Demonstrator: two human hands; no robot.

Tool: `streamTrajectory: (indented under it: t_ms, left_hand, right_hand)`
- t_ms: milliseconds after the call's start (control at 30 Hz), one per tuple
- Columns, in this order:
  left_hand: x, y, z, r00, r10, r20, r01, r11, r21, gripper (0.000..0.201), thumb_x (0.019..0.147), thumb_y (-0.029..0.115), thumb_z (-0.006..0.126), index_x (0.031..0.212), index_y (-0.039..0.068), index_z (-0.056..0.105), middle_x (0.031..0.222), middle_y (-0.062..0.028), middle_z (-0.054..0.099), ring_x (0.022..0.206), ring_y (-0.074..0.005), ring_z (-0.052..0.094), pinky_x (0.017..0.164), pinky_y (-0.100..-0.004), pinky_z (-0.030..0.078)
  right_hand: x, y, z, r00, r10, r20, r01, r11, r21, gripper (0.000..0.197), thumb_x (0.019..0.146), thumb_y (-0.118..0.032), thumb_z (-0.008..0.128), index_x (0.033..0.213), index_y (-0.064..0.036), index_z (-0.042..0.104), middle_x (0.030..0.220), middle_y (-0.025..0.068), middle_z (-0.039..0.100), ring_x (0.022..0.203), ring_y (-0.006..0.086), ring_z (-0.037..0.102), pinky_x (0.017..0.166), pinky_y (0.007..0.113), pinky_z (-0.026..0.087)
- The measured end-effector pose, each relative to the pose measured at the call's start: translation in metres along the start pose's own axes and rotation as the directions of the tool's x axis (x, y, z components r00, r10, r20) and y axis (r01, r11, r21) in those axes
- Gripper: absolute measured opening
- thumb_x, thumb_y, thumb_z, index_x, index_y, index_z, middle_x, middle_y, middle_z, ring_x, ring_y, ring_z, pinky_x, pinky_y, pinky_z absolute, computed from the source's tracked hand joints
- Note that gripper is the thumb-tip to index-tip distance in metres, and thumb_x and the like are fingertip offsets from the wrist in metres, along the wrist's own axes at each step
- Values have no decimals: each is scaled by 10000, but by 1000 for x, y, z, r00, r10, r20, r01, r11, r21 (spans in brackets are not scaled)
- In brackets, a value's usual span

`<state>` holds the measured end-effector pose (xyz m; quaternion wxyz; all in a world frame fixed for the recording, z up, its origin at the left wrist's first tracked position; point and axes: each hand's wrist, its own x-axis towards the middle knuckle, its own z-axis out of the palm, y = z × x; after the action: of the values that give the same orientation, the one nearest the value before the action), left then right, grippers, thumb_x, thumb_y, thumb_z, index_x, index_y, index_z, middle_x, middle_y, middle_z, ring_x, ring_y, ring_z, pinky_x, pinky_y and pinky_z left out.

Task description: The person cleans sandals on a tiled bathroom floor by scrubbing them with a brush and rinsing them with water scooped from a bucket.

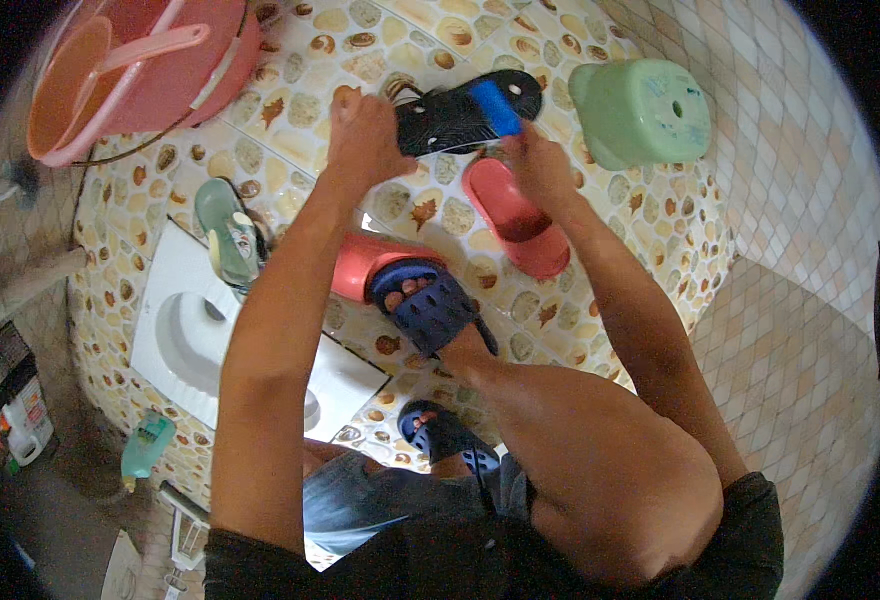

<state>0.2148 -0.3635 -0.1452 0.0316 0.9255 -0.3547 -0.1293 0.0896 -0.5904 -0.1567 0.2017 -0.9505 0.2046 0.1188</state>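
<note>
Landmark: green stool (650,110). Black sandal (445,118), the thing being worked on, is just left of the stool, over the patterned floor (610,210); can't tell whether it rests there or is lifted. Left hand (365,145), farther left of the stool, is closed around the sandal's near end, finger detail partly hidden. Right hand (538,165), below-left of the stool, has a narrow grip on a blue brush (495,107) set against the sandal. Red slipper (548,250) lies below-left of the stool; pink tub (225,60) well left of it. Step looks like scrubbing; next stroke likely calls for a firm left hold and even brush pressure.
</note>
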Motion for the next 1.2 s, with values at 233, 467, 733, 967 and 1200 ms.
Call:
streamTrajectory:
  t_ms: [233, 467, 733, 967, 1200]
  left_hand:
    - [-116, -47, 47, 830, -542, -128, 523, 838, -156, 786, 551, 553, 792, 1076, 0, 605, 1103, -177, 606, 1087, -361, 534, 973, -501, 393]
    - [-117, -34, 53, 807, -579, -113, 575, 815, -69, 807, 622, 609, 776, 1155, 29, 598, 1157, -143, 613, 1135, -326, 543, 982, -530, 402]
    - [-130, -70, 127, 877, -376, -299, 406, 913, 42, 773, 767, 600, 670, 1243, 1, 566, 1222, -215, 577, 1126, -375, 544, 947, -546, 406]
    - [-122, -28, 63, 877, -461, -138, 409, 864, -293, 655, 612, 428, 854, 1123, 84, 632, 1109, -105, 628, 1023, -278, 590, 897, -433, 460]
    - [-120, -31, 51, 842, -513, -167, 453, 841, -296, 615, 650, 420, 840, 1117, 78, 631, 1066, -96, 635, 980, -283, 597, 858, -433, 470]
  right_hand:
    - [29, -122, 74, 726, -645, 239, 672, 739, -44, 366, 967, -324, 464, 1219, -61, 500, 682, 186, 637, 645, 385, 659, 552, 511, 516]
    - [46, -123, 76, 795, -607, -12, 606, 794, -43, 290, 947, -298, 498, 1104, -55, 524, 785, 234, 654, 727, 411, 671, 664, 531, 534]
    - [97, -168, 56, 877, -469, 107, 478, 872, -101, 288, 928, -304, 503, 984, -36, 591, 808, 237, 665, 799, 388, 682, 741, 518, 530]
    - [106, -164, 49, 897, -418, 144, 438, 886, -155, 337, 914, -296, 525, 851, 3, 667, 753, 257, 657, 753, 395, 683, 725, 520, 535]
    - [120, -175, 17, 921, -355, 162, 371, 925, -82, 319, 870, -290, 555, 828, -2, 685, 808, 267, 671, 797, 393, 689, 762, 542, 526]
